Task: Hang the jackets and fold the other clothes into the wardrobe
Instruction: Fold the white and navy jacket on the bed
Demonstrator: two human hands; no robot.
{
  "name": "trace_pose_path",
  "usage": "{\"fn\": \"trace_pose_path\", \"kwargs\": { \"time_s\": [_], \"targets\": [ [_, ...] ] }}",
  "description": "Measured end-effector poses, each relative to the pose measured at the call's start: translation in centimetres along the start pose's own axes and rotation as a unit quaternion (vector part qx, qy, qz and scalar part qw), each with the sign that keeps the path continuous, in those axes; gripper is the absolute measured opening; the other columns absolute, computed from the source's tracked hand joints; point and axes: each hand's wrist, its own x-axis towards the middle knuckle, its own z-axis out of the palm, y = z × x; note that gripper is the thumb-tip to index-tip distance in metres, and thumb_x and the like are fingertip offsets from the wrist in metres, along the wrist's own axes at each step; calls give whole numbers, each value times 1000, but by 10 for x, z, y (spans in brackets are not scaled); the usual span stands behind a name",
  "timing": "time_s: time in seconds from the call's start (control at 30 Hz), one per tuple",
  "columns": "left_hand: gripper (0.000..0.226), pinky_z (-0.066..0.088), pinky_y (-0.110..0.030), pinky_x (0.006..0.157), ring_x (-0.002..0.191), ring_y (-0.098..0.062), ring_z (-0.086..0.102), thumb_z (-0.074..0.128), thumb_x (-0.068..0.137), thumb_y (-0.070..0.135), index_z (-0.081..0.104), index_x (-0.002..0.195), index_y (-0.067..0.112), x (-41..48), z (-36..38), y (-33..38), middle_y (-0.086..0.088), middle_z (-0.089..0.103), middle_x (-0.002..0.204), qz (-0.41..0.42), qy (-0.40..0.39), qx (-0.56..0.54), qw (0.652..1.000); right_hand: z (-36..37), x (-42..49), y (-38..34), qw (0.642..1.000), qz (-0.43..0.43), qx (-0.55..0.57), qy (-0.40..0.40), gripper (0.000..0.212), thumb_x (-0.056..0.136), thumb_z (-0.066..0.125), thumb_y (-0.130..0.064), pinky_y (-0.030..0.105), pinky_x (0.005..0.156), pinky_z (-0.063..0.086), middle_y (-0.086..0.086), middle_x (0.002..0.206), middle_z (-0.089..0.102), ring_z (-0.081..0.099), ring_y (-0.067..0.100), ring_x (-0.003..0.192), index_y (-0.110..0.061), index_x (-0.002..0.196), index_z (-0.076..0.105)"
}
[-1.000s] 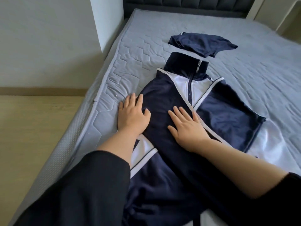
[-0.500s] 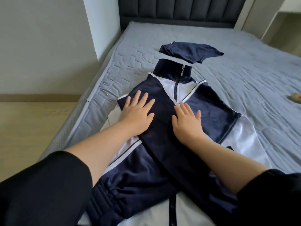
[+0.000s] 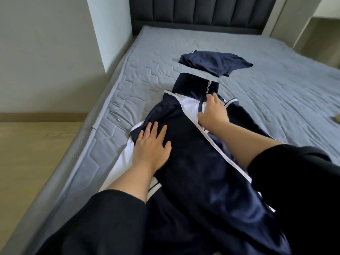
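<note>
Flat on the near left part of the grey quilted mattress lies a navy and white track jacket. Its front faces up and its stand-up collar points toward the far end. The zip is closed up to the collar, with the metal zip pull showing there. A navy sleeve or side panel is folded in across the body.

The left hand lies palm down on the jacket's left edge. Its fingers are straight and slightly spread, pressing the navy cloth without gripping it. The right hand rests on the white chest panel just beside the zip. Its fingers are stretched toward the collar and lie flat on the cloth, holding nothing. Both forearms come out of black sleeves.

Just beyond the collar, apart from the jacket, sits a folded navy garment. A dark padded headboard stands at the far end, and a pale wooden floor runs along the left.
</note>
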Motion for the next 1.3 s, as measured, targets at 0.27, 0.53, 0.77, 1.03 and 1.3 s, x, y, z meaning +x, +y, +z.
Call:
{"fn": "trace_pose_path", "kwargs": {
  "time_s": [0.27,0.53,0.77,1.03,1.3],
  "targets": [
    [60,8,-39,118,147,-21,5,28,96,46,14,152,29,2,2,1,-3,11,160,7,12,-2,1000,-14,69,-5,996,65,-66,-15,80,85,47,-6,52,116,-4,8,158,18,-2,29,147,-10,151,2],
    [60,9,-39,117,147,-21,7,29,95,46,16,151,29,5,4,-1,-3,13,160,5,17,-5,1000,-22,58,-11,955,-50,-281,77,19,85,52,-8,53,116,10,10,112,55,38,33,120,-11,98,66],
    [61,16,-40,117,146,-23,15,37,94,38,21,151,23,2,-4,0,-8,20,158,7,53,-28,998,-36,-35,-18,941,-246,-125,195,13,76,57,-2,56,113,11,11,59,56,57,33,85,-2,63,60],
    [61,26,-33,113,142,-23,25,45,95,18,21,151,18,-18,-33,4,-4,17,159,9,75,-237,969,-16,-151,13,966,-164,-67,187,19,60,82,-10,52,95,41,1,56,57,58,30,71,-9,58,63],
    [45,41,-32,96,111,-25,52,63,82,26,59,121,5,-33,-85,67,-9,57,116,86,270,-312,907,-8,-164,19,988,-132,34,69,29,95,47,-20,35,76,41,4,77,63,52,22,82,-5,78,65]
  ]
}}
